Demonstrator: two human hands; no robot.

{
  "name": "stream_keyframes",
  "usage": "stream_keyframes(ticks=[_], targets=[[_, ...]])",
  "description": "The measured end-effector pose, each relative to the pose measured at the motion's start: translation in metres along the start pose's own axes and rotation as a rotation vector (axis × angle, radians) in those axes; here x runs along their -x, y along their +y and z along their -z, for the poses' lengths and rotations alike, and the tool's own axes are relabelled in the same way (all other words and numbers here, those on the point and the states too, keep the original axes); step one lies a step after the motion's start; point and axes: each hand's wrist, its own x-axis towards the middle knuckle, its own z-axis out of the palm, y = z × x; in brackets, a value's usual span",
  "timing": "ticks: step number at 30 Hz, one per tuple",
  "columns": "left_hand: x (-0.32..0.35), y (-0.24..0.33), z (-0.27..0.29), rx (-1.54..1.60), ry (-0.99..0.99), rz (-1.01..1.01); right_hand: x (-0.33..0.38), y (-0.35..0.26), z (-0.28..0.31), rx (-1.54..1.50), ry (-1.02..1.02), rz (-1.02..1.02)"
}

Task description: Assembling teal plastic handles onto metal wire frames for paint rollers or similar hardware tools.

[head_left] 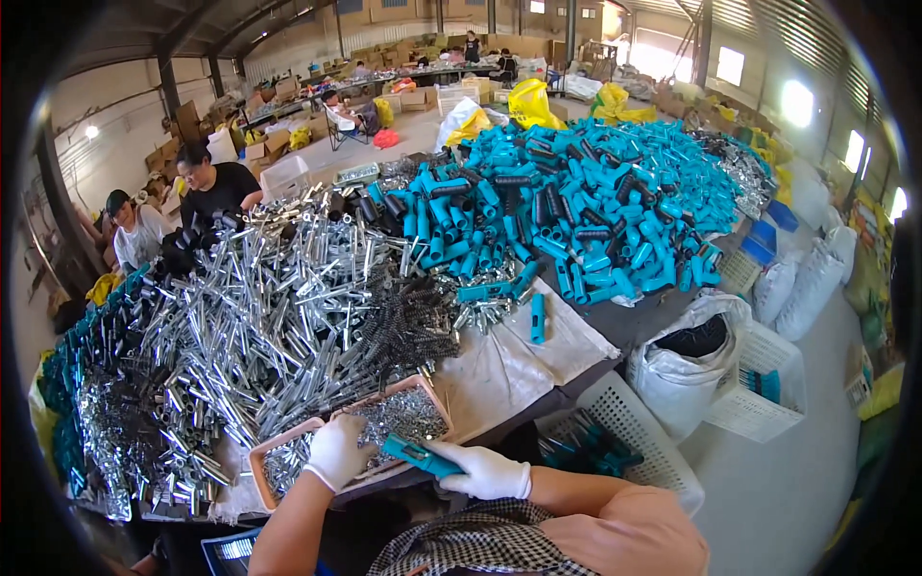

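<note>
In the head view, an orange-rimmed tray [254, 465] held a mass of small shiny metal pieces [399, 415]; whether it was one tray or two set together could not be told. One white sack [677, 384] held something black. Of two perforated white crates, the one beside the sack [768, 422] held a few teal pieces, and the nearer one [651, 432] held dark and teal parts. One hollow teal piece [421, 455] was clamped in the gloved right hand [485, 472], by the tray's near edge. The gloved left hand [336, 453] was over the tray, fingers bent; whether they gripped anything could not be told. One teal tube [538, 319] lay alone on creased pale cloth [490, 370]. Beyond were uncountable heaps: smooth teal parts [615, 202], slender shiny metal tubes [259, 317] and dark coiled springs [408, 326].
</note>
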Motion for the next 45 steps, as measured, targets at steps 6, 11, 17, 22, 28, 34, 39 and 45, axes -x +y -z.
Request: stream_keyframes(ticks=[6, 11, 17, 22, 28, 34, 39, 45], targets=[[-0.004, -0.048, -0.057, -0.268, -0.286, 0.029, -0.002, -0.041, 0.013, -0.531, -0.148, -0.365], [0.003, -0.031, -0.040, -0.193, -0.134, -0.055, 0.007, -0.047, 0.007, -0.757, -0.106, -0.455], [0.007, -0.030, -0.038, -0.046, 0.109, 0.070, 0.002, -0.028, -0.002, -1.129, -0.062, -0.564], [0.006, -0.023, -0.034, 0.207, 0.250, 0.068, 0.002, -0.018, -0.007, -1.222, -0.040, -0.587], [0.031, -0.001, -0.019, 0.829, 0.237, 0.016, -0.002, -0.009, -0.015, -1.331, -0.155, -0.618], [0.039, 0.024, -0.002, 0.569, 0.099, -0.253, -0.011, -0.028, -0.010, -1.370, -0.287, -0.673], [0.034, 0.021, -0.013, 0.661, 0.069, -0.279, -0.009, -0.040, 0.000, -1.291, -0.266, -0.701], [0.047, 0.018, -0.028, 1.085, 0.000, -0.149, -0.012, -0.034, -0.011, -1.242, -0.329, -0.711]])
